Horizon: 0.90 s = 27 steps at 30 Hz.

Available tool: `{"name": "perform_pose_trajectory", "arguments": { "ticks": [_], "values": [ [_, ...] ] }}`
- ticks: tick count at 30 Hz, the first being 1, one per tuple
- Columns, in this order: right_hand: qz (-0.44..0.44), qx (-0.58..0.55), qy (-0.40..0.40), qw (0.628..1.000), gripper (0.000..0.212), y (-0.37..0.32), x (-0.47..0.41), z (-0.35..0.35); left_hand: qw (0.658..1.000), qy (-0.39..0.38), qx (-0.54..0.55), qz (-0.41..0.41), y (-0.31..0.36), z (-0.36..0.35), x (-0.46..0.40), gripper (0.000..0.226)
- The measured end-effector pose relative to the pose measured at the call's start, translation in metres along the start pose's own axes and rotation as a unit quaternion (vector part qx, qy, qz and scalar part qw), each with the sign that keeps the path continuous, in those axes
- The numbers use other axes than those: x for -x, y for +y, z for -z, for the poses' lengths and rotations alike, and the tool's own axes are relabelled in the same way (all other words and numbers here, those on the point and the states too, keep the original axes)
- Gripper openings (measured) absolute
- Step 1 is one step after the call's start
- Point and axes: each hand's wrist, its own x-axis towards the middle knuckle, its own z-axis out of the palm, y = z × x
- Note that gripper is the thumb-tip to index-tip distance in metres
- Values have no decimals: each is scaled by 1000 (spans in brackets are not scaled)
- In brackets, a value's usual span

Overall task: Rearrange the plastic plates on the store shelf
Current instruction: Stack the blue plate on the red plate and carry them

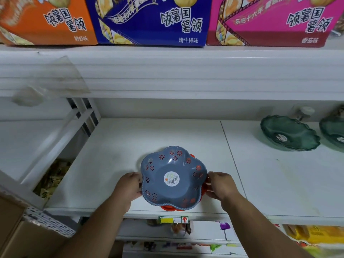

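Observation:
A blue flower-shaped plastic plate [174, 190] with flower cut-outs and a round sticker lies nested on a red plate [168, 208] near the front edge of the white shelf [115, 164]. Only the red plate's rim shows beneath the blue one. My left hand [129, 187] grips the left rim of the stack. My right hand [220, 185] grips the right rim, fingers curled over the edge. Two dark green wavy-edged plates [288, 133] [333, 133] sit at the far right of the shelf.
Orange, blue and pink snack cartons [149, 19] stand on the shelf above. A yellow price label [173, 219] is fixed to the shelf's front edge. Snack packets lie on lower shelves, and a cardboard box [16, 229] stands at lower left.

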Motion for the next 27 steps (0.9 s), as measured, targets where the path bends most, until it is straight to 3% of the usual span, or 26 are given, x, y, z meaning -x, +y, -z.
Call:
{"name": "perform_pose_trajectory", "arguments": {
  "ticks": [3,12,16,21,27],
  "values": [
    [3,-2,-2,1000,29,-2,0,-2,998,-48,24,16,0,-1,-2,23],
    [2,-59,3,998,18,4,5,16,994,-102,3,-46,11,-20,11,22],
    [3,-81,32,996,16,2,10,46,991,-122,-12,-62,21,-46,18,24],
    [7,-106,64,992,29,2,12,93,986,-144,-17,-77,30,-91,32,25],
    [20,-142,86,986,25,18,11,166,981,-168,-25,-90,31,-157,63,26]
  ]
}}
